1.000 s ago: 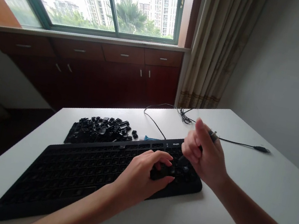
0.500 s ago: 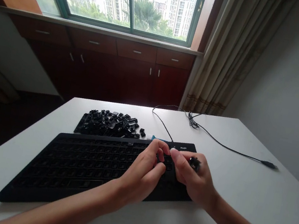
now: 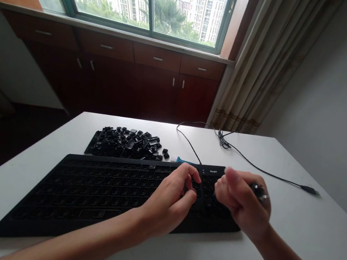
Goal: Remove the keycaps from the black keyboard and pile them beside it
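Note:
A black keyboard (image 3: 89,191) with its keycaps off lies across the white table (image 3: 272,255). My left hand (image 3: 169,201) rests on the keyboard's right part, fingers curled and pinched over the key sockets; what they hold is hidden. My right hand (image 3: 243,203) hovers just above the keyboard's right end, closed round a small dark tool (image 3: 258,191) that sticks out past the knuckles. A pile of loose black keycaps (image 3: 126,142) lies behind the keyboard.
The keyboard's cable (image 3: 254,164) runs over the table's back right to a USB plug (image 3: 310,190). A small blue object (image 3: 184,161) peeks out behind the keyboard. Beyond the table stand dark wood cabinets (image 3: 135,78), a window and a curtain (image 3: 269,61).
My right hand has moved right and lifted off the keys, toward the keyboard's right end. My left hand stays on the right key area, fingers still curled.

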The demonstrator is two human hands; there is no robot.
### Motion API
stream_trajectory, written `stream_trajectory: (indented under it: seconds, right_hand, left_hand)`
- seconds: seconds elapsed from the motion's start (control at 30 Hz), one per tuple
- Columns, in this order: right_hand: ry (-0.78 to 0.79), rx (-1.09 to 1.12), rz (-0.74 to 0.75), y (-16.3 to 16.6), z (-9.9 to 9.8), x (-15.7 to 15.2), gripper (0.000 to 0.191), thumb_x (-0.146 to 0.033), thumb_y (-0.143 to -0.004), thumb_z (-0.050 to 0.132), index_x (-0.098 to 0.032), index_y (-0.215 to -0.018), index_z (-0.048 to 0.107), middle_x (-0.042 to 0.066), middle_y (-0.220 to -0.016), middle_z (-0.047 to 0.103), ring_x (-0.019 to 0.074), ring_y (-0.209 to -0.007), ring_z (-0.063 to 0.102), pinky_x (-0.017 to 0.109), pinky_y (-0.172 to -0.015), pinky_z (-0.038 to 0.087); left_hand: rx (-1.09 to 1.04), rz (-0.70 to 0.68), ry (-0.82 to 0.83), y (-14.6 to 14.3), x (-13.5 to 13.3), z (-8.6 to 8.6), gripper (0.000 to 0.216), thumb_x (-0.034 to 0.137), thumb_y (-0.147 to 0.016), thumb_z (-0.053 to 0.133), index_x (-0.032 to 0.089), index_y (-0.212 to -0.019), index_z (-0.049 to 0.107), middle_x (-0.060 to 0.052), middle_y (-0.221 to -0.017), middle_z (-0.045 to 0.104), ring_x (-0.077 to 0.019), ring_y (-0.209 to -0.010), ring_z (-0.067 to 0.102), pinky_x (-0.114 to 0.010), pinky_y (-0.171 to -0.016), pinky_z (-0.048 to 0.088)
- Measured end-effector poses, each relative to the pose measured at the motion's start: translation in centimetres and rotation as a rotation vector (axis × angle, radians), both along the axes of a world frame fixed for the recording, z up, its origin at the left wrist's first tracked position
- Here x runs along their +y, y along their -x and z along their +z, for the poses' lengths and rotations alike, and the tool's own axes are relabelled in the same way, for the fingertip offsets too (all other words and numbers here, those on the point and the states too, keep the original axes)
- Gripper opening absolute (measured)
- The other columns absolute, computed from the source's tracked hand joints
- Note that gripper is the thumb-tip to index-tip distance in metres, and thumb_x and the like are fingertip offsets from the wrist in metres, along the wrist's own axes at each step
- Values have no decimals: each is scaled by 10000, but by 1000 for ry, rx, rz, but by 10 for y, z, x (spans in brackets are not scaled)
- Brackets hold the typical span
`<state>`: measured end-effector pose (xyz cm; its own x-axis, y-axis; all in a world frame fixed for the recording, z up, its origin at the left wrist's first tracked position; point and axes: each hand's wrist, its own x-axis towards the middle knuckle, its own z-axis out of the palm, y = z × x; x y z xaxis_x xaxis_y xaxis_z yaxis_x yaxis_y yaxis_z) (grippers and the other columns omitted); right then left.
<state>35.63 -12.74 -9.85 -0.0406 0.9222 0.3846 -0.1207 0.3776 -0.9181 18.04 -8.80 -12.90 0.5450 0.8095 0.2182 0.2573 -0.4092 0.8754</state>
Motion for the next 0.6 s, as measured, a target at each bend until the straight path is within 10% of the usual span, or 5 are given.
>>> stream_trajectory:
  seconds: [0.43, 0.6]
  right_hand:
    - [231, 238, 75, -46, 7, 22, 587, -356, -948, 594, -209, -508, 234, -82, -406, 211, 68, -345, 182, 272, -366, 146]
    - [234, -447, 99, -68, 17, 19, 439, -390, -885, 713, -182, -572, 487, -70, -520, 374, 71, -472, 322, 240, -444, 241]
  left_hand:
    - [444, -400, -737, -4, -16, 2, 456, 388, -1028, 424, 197, -1441, 454, -95, -1520, 469, -305, -1207, 502, -510, -1004, 458]
    - [424, -339, -665, -4, -14, 2, 447, 369, -1030, 429, 169, -1426, 478, -92, -1470, 512, -272, -1232, 492, -464, -1079, 431]
